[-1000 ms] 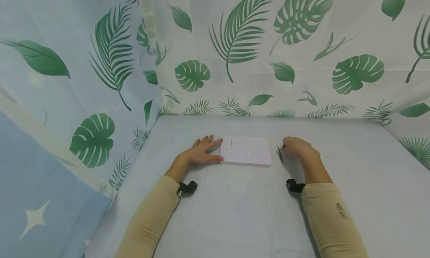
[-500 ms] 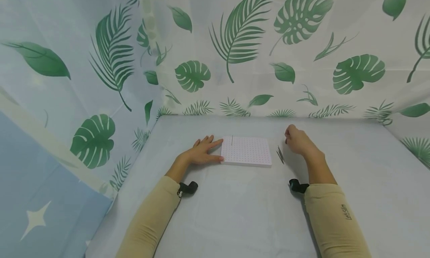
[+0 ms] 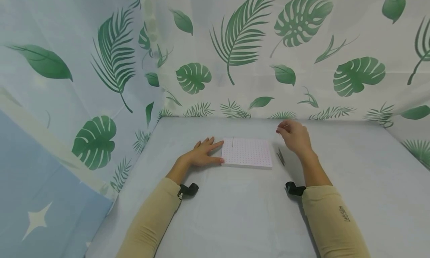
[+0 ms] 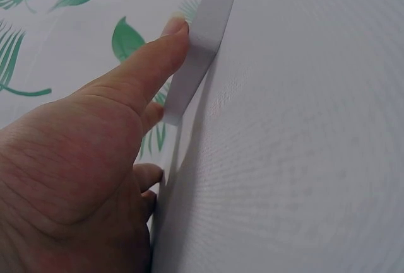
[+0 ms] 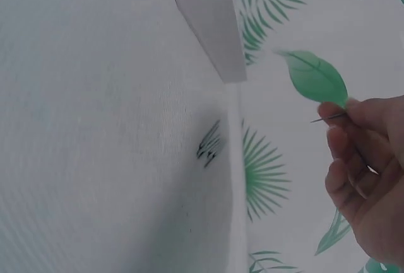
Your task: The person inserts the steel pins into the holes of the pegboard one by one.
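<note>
The head view shows a flat white board [image 3: 246, 153] lying on the table [image 3: 231, 205], with rows of tiny dots all over its top. One thin dark stick [image 3: 233, 142] stands up on the board near its far left corner. The left hand [image 3: 203, 153] is spread wide, with its thumb and pointing finger well apart. The pointing finger touches the board's left side at the far corner, and the thumb touches it at the near corner. In the left wrist view, the thumb tip is right against the board's edge. The right hand [image 3: 295, 137] is up above the table, to the right of the board and a bit farther back. The right wrist view shows its thumb and pointing finger pinching a small thin pin [image 5: 325, 118], and the other fingers are bent. A little bunch of loose pins [image 3: 280, 157] lies on the table just beside the board's right side. Both arms have tan sleeves [image 3: 151, 217], and a small black camera [image 3: 189, 189] sits at each wrist. Behind the table hangs a white cloth [image 3: 255, 71] with green leaves on it.
</note>
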Demonstrator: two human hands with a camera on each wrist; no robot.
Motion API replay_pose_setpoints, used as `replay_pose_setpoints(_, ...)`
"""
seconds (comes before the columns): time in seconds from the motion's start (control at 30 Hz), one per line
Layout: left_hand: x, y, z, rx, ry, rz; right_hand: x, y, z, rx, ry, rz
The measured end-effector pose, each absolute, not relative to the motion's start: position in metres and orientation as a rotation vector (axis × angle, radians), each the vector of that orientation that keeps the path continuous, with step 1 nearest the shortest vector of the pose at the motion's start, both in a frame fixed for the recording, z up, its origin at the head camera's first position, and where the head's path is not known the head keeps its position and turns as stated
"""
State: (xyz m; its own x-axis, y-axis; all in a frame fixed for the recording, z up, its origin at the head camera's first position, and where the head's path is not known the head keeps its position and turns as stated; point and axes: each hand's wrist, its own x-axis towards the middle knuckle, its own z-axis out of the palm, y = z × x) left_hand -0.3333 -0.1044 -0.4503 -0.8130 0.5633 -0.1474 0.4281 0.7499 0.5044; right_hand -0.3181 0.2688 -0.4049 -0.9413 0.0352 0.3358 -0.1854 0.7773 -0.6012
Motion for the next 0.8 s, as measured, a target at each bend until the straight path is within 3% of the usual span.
replay_pose_setpoints(0.23,-0.333,-0.105,-0.45,0.771,2.656,0.673,-0.318,0.251,-0.398,0.061,-2.477,1.052)
replay_pose_setpoints(0.8,-0.334,-0.106,-0.45,0.796,2.655,0.676,-0.334,0.188,-0.398,0.285,-2.284,1.376)
